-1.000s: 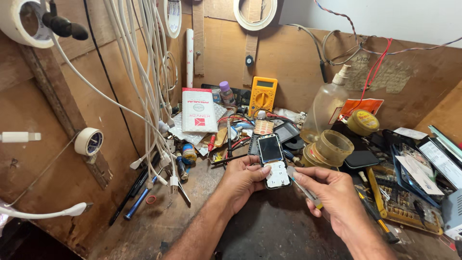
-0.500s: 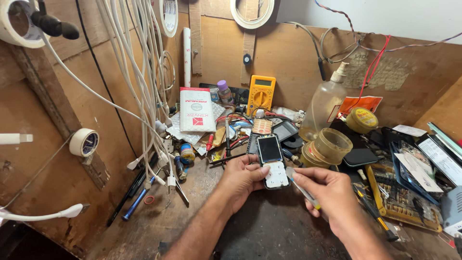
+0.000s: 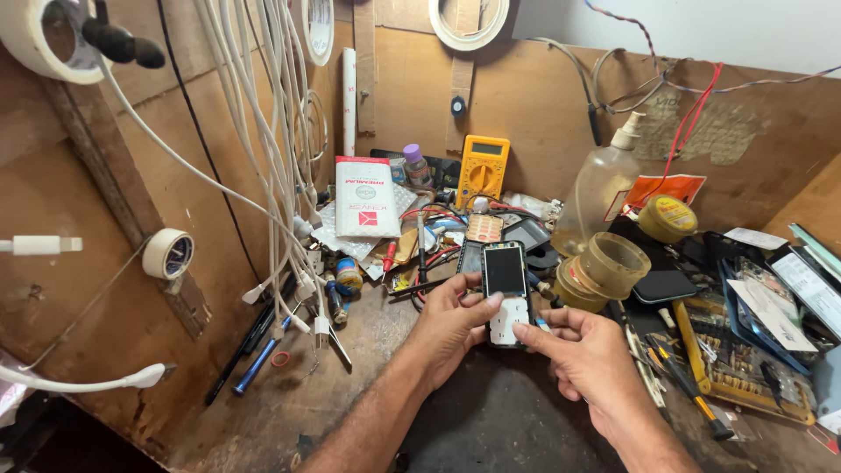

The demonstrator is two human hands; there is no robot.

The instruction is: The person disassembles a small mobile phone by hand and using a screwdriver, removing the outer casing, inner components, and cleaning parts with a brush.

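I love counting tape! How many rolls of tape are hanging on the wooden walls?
4. One big white roll top left, one small white roll lower on the left wall, one behind the hanging cables, one top middle. More may hide in the clutter.

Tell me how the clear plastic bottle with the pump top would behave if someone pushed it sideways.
The bottle would probably tip rather than slide: it stands tall and upright with a narrow pump top. It looks nearly empty, so likely light and easy to knock. If it fell, its round body might roll into the tape rolls beside it.
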